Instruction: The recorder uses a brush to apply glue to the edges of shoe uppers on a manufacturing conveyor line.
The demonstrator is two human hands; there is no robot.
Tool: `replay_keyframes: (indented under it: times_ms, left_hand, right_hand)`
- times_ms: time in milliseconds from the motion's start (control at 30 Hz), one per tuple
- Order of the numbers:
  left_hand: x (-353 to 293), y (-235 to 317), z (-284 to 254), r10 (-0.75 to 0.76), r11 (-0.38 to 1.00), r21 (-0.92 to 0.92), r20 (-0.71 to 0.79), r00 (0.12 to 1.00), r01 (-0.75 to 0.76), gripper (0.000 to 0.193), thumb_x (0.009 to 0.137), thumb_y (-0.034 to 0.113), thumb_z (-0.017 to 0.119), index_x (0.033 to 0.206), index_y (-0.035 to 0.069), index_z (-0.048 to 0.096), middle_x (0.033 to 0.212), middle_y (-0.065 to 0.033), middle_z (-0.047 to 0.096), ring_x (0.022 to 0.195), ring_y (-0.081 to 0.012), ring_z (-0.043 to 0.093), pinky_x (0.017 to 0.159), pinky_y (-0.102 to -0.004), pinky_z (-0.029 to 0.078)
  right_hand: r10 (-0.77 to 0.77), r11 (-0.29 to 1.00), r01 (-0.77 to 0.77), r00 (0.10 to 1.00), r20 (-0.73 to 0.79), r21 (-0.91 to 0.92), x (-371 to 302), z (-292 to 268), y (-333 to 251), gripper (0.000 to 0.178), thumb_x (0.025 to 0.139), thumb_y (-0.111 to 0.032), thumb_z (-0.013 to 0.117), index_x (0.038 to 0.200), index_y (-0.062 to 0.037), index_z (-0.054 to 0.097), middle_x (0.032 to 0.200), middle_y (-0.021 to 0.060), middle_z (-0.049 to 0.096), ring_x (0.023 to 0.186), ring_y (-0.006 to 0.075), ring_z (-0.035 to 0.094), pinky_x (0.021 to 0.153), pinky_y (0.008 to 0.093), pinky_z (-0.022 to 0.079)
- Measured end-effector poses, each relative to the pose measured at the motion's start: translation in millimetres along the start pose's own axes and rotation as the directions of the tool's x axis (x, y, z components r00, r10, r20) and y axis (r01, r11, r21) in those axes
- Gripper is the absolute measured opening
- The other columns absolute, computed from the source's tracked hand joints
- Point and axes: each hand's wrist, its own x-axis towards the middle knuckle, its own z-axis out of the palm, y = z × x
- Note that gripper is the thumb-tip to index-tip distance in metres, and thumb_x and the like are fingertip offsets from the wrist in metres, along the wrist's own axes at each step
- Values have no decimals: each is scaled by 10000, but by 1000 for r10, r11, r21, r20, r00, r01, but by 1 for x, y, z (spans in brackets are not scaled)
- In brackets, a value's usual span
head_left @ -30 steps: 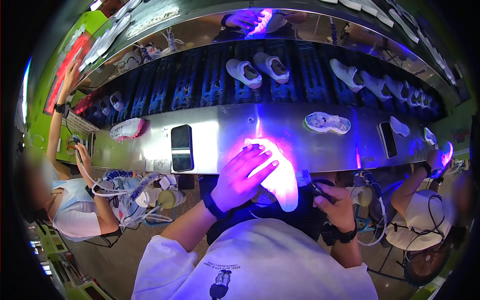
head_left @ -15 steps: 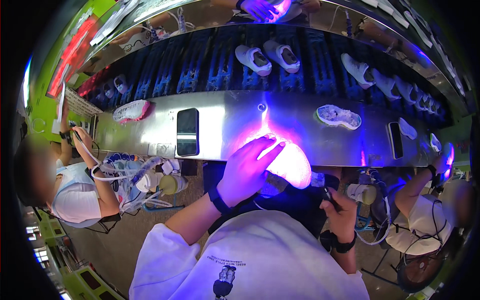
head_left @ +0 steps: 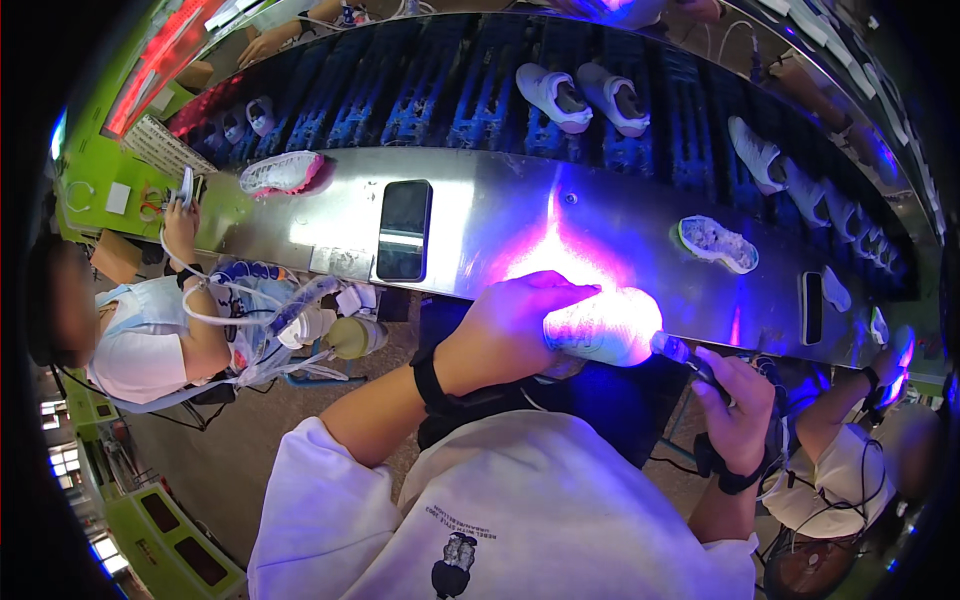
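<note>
My left hand [head_left: 505,325] is closed on a pale shoe [head_left: 605,330] at the table's near edge, its fingers inside or behind the shoe opening, which I cannot see. Bright violet light makes the shoe glow, with its rounded end toward the right. My right hand [head_left: 738,405] grips a slim tool [head_left: 675,350] with a dark handle and a translucent bluish head. That head is at or very near the shoe's rounded end; contact cannot be made out.
On the metal table [head_left: 480,210] lie a dark phone [head_left: 404,232], a pink-edged sole [head_left: 282,173], another sole [head_left: 718,245] and a second phone [head_left: 811,308]. A dark slatted conveyor [head_left: 440,100] behind carries pale shoes [head_left: 555,98]. People [head_left: 150,350] sit at both sides.
My right hand has risen and brought the tool up beside the shoe. My left hand has turned the shoe and shifted its grip. The view has tilted a little.
</note>
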Motion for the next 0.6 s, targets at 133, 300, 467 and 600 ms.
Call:
replay_keyframes:
  times_ms: [133, 300, 467, 600]
  left_hand:
    - [1, -10, 5, -19, 993, -113, 52, 998, 25, 750, 568, 179, 901, 1281, 139, 670, 1021, -136, 688, 926, -297, 686, 853, -377, 549]
    - [12, 9, 6, -278, 895, -273, 275, 920, 352, 796, 597, 128, 909, 1333, 48, 616, 1230, -136, 673, 1153, -245, 633, 1045, -362, 466]
    - [12, 4, 28, -259, 840, -401, 295, 920, 365, 789, 623, 162, 931, 1321, -8, 604, 1253, -111, 666, 1161, -203, 617, 1042, -354, 464]
    - [9, -1, 43, -177, 809, -505, 278, 944, 300, 803, 633, 174, 908, 1341, -25, 584, 1247, -120, 669, 1146, -184, 624, 1025, -344, 477]
  right_hand:
    - [65, 997, -65, 998, -1, 45, 3, 11, 13, 409, 784, 21, 743, 1188, -26, 700, 802, 77, 643, 678, 147, 590, 621, 268, 453]
    - [386, 779, -375, 919, 87, 502, -11, 32, 40, 350, 861, -12, 715, 1208, 21, 681, 923, 49, 697, 805, 101, 604, 767, 259, 487]
    - [306, 817, -267, 952, 8, 511, 14, 13, 28, 327, 882, 11, 664, 1208, 42, 662, 941, 102, 750, 875, 149, 679, 826, 283, 510]
    - [219, 868, -199, 976, 8, 456, 19, 7, 32, 333, 869, -45, 731, 1188, 39, 685, 847, 34, 678, 736, 95, 626, 674, 247, 503]
